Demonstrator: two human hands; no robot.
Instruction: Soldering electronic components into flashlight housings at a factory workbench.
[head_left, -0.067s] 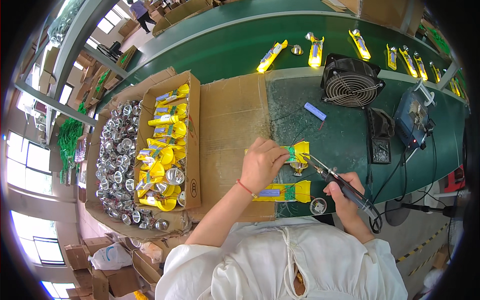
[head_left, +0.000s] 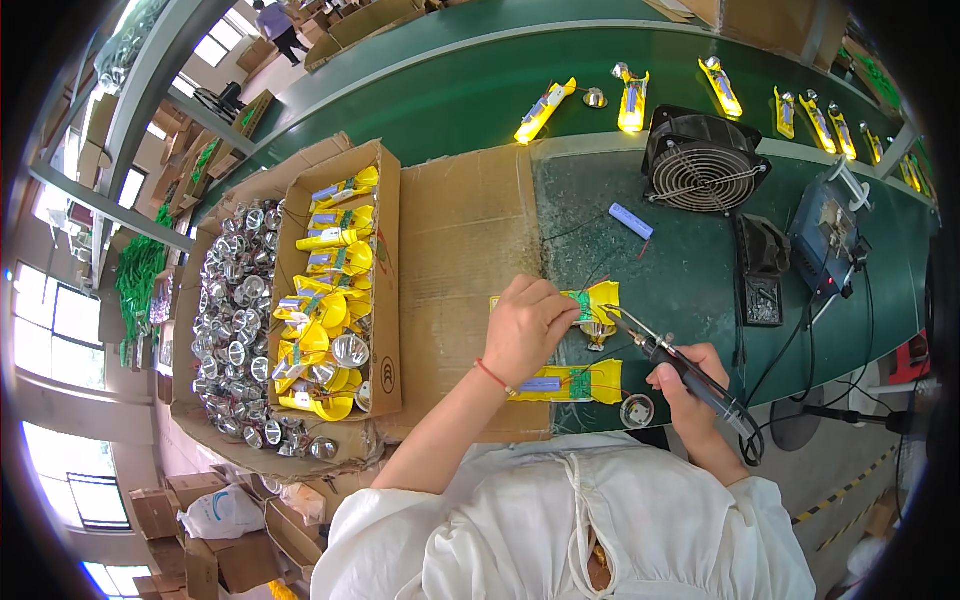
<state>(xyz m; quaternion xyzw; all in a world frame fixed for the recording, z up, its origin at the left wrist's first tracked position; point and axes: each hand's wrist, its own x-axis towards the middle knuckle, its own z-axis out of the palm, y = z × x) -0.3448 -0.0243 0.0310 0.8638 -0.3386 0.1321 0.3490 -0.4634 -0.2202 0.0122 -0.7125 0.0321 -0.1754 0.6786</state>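
Shell (head_left: pixel 606 294) lies beneath and just right of the left hand's (head_left: pixel 526 326) fingers, its long axis running left to right. Those fingers are pinched narrow at its board (head_left: pixel 584 306); whether they grip anything is hidden. The left hand is nearer. The right hand (head_left: pixel 688 388) stays apart, lower right, its fingers wrapped around the iron (head_left: pixel 694 379), which slants up-left from them toward the shell's right end; contact is unclear.
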